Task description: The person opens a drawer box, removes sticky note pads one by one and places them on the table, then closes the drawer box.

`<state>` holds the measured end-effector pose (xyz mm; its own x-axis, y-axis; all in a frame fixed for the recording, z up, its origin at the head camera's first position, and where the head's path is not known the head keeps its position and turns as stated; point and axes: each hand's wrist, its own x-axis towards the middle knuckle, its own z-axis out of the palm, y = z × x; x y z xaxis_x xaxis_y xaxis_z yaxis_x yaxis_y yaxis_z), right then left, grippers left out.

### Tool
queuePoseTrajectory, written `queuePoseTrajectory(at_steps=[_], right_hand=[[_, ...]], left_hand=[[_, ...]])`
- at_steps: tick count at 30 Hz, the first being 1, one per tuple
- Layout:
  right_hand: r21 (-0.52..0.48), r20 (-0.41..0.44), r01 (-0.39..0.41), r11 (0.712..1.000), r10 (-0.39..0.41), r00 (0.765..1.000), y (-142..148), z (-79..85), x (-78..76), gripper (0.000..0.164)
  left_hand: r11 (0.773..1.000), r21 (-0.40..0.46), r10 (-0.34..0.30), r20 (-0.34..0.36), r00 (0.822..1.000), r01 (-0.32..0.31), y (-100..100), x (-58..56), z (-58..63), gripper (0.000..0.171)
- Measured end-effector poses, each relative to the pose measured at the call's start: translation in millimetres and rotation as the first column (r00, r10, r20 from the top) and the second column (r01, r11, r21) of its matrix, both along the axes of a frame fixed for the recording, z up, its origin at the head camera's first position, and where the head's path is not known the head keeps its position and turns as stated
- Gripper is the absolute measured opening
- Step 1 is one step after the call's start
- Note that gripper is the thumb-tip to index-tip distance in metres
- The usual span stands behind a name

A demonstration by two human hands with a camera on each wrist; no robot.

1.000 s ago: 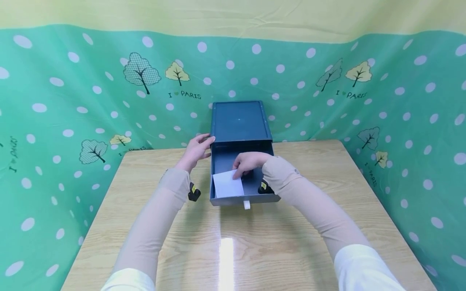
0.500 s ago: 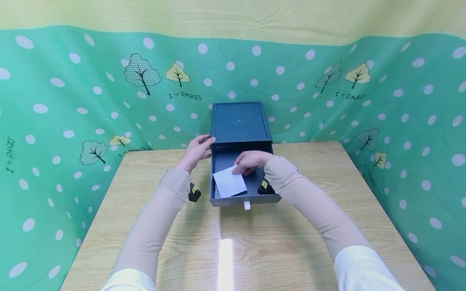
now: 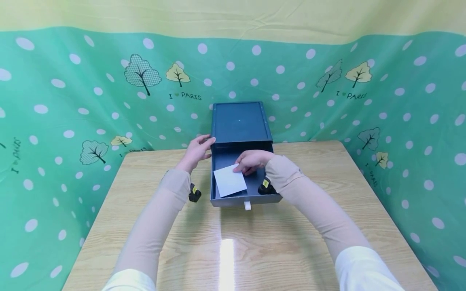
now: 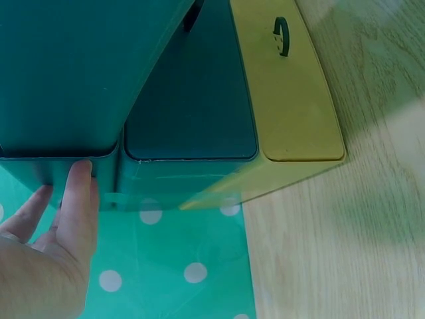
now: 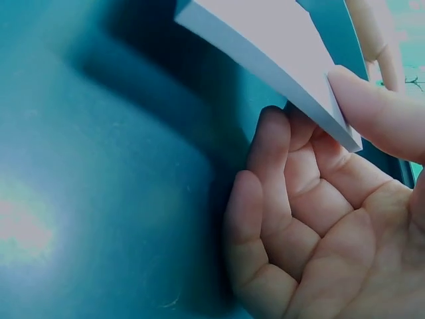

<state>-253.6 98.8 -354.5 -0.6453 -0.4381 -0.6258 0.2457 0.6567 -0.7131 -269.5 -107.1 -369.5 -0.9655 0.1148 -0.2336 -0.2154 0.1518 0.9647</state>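
Note:
My right hand (image 3: 253, 161) pinches a corner of a white square pad of paper (image 3: 230, 181) between thumb and curled fingers. The right wrist view shows the thickness of the pad (image 5: 279, 63) at its edge. It is tilted inside the pulled-out drawer (image 3: 227, 201) of a dark blue drawer cabinet (image 3: 238, 121). My left hand (image 3: 196, 152) rests on the left side of the cabinet near its front edge. Close up, the left hand (image 4: 56, 246) has its fingers nearly straight against the cabinet wall.
Below the pulled-out drawer, the left wrist view shows a closed dark drawer (image 4: 192, 100) and a yellow drawer (image 4: 295, 100) with a small dark loop. A white tab (image 3: 247, 205) sticks out of the open drawer's front. Behind the wooden table (image 3: 309, 242) hangs a green dotted cloth (image 3: 145, 113).
The paper pad has turned and its near edge has lifted off the drawer's front as my right hand raised it slightly. My left hand has stayed in place.

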Motion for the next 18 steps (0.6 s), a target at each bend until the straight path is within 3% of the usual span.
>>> queuePoseTrajectory(at_steps=[11,18], right_hand=[[-0.044,-0.011,0.047,0.998,-0.048,0.999,3.2,3.0,-0.9,0.026],[-0.082,0.006,0.086,0.993,-0.085,0.996,5.0,4.3,-2.5,0.015]], left_hand=[[1.000,0.008,0.010,0.009,1.000,-0.010,1.7,1.4,1.4,0.058],[1.000,0.008,0.013,0.009,1.000,-0.013,0.9,0.8,1.2,0.059]])
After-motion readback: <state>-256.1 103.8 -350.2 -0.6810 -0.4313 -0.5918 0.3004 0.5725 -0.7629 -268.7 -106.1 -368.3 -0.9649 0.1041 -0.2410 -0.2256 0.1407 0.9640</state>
